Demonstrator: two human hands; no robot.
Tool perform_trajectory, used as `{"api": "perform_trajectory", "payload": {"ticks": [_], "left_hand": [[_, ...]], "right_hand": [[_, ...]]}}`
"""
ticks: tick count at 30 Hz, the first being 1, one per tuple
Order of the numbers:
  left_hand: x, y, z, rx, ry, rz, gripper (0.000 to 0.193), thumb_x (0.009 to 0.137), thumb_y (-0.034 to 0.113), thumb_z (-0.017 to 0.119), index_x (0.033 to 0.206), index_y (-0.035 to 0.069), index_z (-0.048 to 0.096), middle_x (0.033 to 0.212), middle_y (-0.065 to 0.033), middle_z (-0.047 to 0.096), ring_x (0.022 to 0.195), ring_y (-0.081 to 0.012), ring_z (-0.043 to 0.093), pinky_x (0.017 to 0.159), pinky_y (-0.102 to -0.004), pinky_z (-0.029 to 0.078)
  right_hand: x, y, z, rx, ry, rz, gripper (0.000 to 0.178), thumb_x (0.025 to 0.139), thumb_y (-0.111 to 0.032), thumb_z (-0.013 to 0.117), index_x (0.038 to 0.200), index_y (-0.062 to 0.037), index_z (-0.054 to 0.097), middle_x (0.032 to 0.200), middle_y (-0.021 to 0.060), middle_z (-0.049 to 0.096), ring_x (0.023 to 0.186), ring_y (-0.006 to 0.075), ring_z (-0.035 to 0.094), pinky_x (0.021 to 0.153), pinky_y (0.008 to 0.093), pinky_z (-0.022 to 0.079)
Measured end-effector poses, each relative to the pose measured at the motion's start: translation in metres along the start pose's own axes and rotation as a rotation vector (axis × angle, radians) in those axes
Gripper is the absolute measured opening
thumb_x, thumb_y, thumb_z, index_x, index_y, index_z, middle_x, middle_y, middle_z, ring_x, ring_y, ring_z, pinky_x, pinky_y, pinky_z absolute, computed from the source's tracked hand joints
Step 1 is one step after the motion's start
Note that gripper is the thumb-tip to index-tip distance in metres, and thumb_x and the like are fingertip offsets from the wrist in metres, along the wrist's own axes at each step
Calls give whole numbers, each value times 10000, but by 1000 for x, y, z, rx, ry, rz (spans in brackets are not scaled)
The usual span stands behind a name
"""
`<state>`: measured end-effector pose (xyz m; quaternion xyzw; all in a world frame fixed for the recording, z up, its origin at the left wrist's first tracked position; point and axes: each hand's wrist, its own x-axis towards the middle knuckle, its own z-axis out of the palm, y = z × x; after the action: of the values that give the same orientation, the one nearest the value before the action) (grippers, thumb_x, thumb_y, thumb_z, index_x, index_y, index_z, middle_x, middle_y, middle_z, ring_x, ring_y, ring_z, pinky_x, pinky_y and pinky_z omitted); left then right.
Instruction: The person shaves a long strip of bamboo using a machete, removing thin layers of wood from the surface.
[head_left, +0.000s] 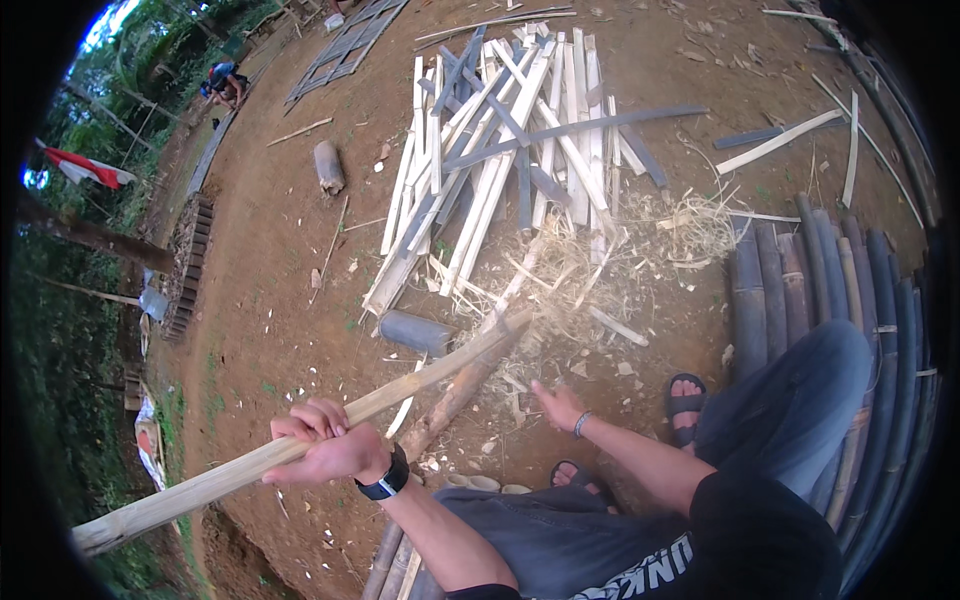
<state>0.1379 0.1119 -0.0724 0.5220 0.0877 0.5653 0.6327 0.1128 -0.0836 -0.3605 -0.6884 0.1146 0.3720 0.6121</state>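
Bamboo strip, long and pale, is what we've got in our left hand, the one with the dark watch. That grip's closed right around it, fingers over the top and thumb along the near side. The strip runs from the lower left up across a log, far end by the shavings; can't tell if it's actually touching the log. Our right hand, bracelet on the wrist, is just below that far end, but honestly we can't tell how open that grip is or if there's anything in it. Beyond the log there's a messy pile of split strips, pale and dark, and dark bamboo poles sit off to our right.
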Motion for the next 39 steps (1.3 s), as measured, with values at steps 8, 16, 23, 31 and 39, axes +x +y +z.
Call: {"api": "perform_trajectory", "payload": {"ticks": [8, 16, 23, 31, 39], "left_hand": [[1, -3, -8, -36, 23, -4, 642, 883, 740, 151, 670, 144, 255, 485, 17, 234, 408, -88, 209, 380, -215, 158], [-4, -1, -5, -37, -13, -10, 644, 884, 740, 134, 670, 145, 257, 495, 19, 238, 419, -88, 214, 384, -218, 157], [4, -4, -9, -4, 70, -10, 642, 884, 740, 125, 675, 147, 255, 496, 17, 232, 417, -84, 200, 377, -211, 139], [8, -8, -14, 109, 324, 29, 641, 896, 726, 141, 660, 145, 271, 487, 19, 245, 397, -86, 216, 368, -203, 149], [13, -12, -20, 47, 250, -13, 639, 892, 730, 151, 647, 150, 261, 486, 20, 244, 399, -91, 220, 370, -217, 156]], "right_hand": [[-58, -53, 38, 140, -249, -128, 693, 883, -654, 429, 485, -87, 429, 439, 42, 469, 368, 146, 468, 373, 345, 400], [40, 26, -23, 40, 39, 168, 728, 856, -702, 423, 478, -81, 420, 442, 41, 456, 366, 159, 457, 398, 363, 413], [-25, -11, 22, 28, -219, -125, 679, 898, -642, 421, 512, -84, 438, 436, 15, 439, 372, 149, 461, 425, 332, 421], [12, -4, -6, 124, -119, 62, 749, 864, -711, 387, 446, -93, 447, 429, 48, 459, 385, 167, 484, 458, 388, 427], [46, 9, -41, -250, -62, 2, 750, 864, -722, 367, 440, -107, 442, 417, 39, 445, 417, 169, 506, 467, 395, 424]]}}
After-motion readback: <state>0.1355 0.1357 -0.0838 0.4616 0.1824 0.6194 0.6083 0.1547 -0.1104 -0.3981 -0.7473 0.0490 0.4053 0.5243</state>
